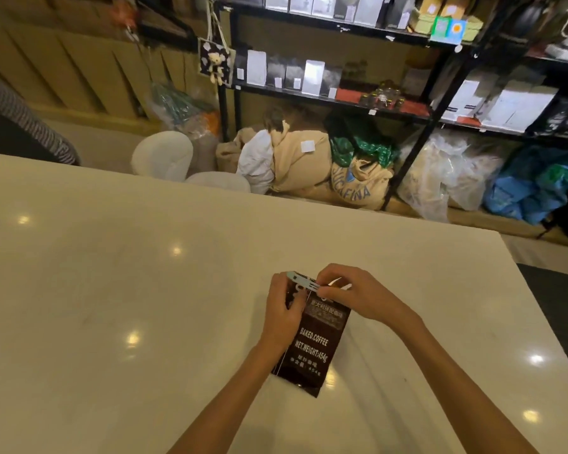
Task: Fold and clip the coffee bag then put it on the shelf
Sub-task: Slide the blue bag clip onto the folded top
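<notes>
A dark brown coffee bag (313,348) printed "BAKED COFFEE" lies flat on the white table (112,306), its top end folded over. A pale blue-grey clip (304,282) sits across that folded top. My left hand (284,314) grips the bag's upper left edge, thumb near the clip. My right hand (351,294) pinches the right end of the clip against the fold. The black shelf (328,99) with rows of white and grey bags stands beyond the table.
Burlap coffee sacks (309,158) and plastic bags lie on the floor under the shelf. White stools (164,155) stand past the table's far edge. A person's striped sleeve (30,126) shows at the far left. A dark mat (558,306) lies right of the table.
</notes>
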The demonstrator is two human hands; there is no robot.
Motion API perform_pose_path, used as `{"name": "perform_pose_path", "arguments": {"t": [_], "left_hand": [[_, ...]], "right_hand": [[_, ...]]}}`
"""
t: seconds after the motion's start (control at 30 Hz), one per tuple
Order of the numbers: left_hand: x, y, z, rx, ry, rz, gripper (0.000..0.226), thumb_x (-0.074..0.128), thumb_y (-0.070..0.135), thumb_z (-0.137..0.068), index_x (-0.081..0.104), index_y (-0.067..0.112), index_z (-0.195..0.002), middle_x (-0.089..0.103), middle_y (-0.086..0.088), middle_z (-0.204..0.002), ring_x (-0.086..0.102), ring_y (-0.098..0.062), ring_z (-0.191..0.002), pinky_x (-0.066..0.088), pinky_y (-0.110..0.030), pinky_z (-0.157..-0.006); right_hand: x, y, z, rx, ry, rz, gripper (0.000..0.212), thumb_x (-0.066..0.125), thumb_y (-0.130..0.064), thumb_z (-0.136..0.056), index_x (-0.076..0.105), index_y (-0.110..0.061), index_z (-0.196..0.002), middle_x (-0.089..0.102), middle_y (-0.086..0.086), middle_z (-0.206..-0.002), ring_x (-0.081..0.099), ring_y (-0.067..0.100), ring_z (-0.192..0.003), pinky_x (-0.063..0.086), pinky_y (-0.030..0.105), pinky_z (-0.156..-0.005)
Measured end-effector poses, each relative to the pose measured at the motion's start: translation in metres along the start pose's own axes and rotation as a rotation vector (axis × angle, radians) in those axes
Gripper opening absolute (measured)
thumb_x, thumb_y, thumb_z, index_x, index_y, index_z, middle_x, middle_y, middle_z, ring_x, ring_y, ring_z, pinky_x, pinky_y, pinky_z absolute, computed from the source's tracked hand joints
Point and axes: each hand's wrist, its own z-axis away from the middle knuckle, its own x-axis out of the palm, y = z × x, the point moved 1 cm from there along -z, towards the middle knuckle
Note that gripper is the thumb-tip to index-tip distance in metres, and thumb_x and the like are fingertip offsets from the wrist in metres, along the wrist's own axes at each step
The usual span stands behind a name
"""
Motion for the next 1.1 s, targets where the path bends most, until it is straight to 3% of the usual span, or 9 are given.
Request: {"name": "perform_pose_path", "arguments": {"t": [0.17, 0.27, 0.43, 0.6, 0.93, 1.1], "left_hand": [[-0.005, -0.001, 0.001, -0.117, 0.018, 0.199, 0.041, 0.058, 0.01, -0.096, 0.044, 0.027, -0.131, 0.063, -0.013, -0.108, 0.07, -0.023, -0.096, 0.061, -0.034, -0.076], [-0.006, -0.004, 0.0, -0.156, 0.092, 0.242, 0.043, 0.063, 0.002, -0.092, 0.047, 0.026, -0.124, 0.063, -0.019, -0.101, 0.071, -0.022, -0.09, 0.059, -0.028, -0.071], [-0.006, -0.004, -0.002, -0.159, 0.114, 0.243, 0.039, 0.065, -0.001, -0.089, 0.051, 0.019, -0.121, 0.066, -0.009, -0.088, 0.071, -0.007, -0.079, 0.057, -0.019, -0.066], [-0.006, -0.004, -0.001, -0.158, 0.167, 0.287, 0.034, 0.067, -0.002, -0.087, 0.058, 0.02, -0.112, 0.07, -0.007, -0.089, 0.072, -0.005, -0.079, 0.055, -0.014, -0.065], [-0.006, -0.005, -0.002, -0.149, 0.155, 0.311, 0.031, 0.064, -0.001, -0.09, 0.061, 0.022, -0.11, 0.069, -0.007, -0.106, 0.071, -0.015, -0.094, 0.058, -0.021, -0.071], [-0.007, -0.003, -0.008, -0.228, -0.005, 0.359, 0.022, 0.057, 0.024, -0.097, 0.059, 0.013, -0.116, 0.07, -0.015, -0.102, 0.073, -0.022, -0.081, 0.061, -0.034, -0.067]], "right_hand": [[0.01, -0.004, -0.007, 0.033, 0.023, 0.017, 0.008, 0.07, -0.039, -0.086, 0.064, -0.044, -0.089, 0.071, -0.009, -0.109, 0.067, 0.008, -0.096, 0.056, 0.03, -0.081], [0.017, -0.005, -0.004, 0.049, 0.076, -0.053, 0.009, 0.071, -0.031, -0.087, 0.065, -0.038, -0.09, 0.074, -0.008, -0.104, 0.069, 0.007, -0.093, 0.055, 0.026, -0.075], [0.022, -0.006, -0.002, 0.073, 0.154, -0.123, 0.012, 0.073, -0.028, -0.086, 0.065, -0.03, -0.094, 0.076, -0.006, -0.099, 0.07, 0.008, -0.09, 0.051, 0.022, -0.07], [0.027, -0.002, -0.002, 0.138, 0.209, -0.199, 0.027, 0.077, -0.032, -0.082, 0.06, -0.035, -0.102, 0.076, -0.004, -0.102, 0.071, 0.011, -0.094, 0.058, 0.029, -0.078], [0.032, -0.002, -0.005, 0.193, 0.262, -0.229, 0.031, 0.08, -0.026, -0.079, 0.065, -0.027, -0.106, 0.077, -0.003, -0.1, 0.071, 0.01, -0.091, 0.058, 0.029, -0.077], [0.035, -0.001, -0.004, 0.197, 0.306, -0.257, 0.028, 0.081, -0.027, -0.078, 0.063, -0.025, -0.1, 0.076, -0.005, -0.097, 0.071, 0.009, -0.088, 0.057, 0.026, -0.071]]}}
